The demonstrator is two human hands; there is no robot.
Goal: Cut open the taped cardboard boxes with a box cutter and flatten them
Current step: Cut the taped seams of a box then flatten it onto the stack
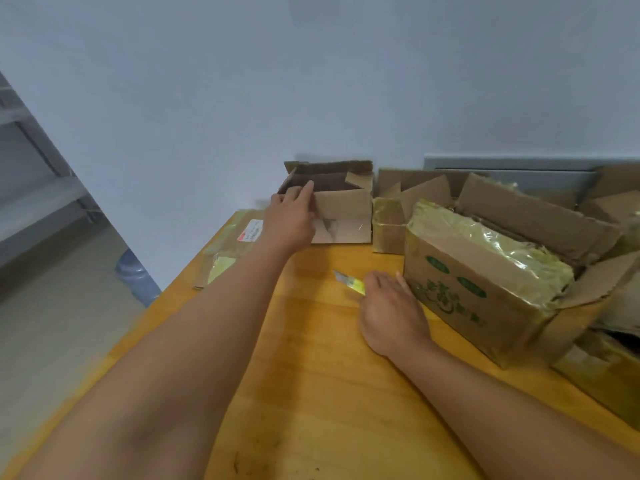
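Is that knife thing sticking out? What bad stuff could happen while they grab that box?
1. The box cutter in the right hand shows its blade out, pointing toward the left forearm. The reaching arm could brush it.
2. The left hand grips only one corner of the small open box, so the box might tip or its worn cardboard tear when pulled.
3. The flattened cardboard hangs over the table edge and could slide off.
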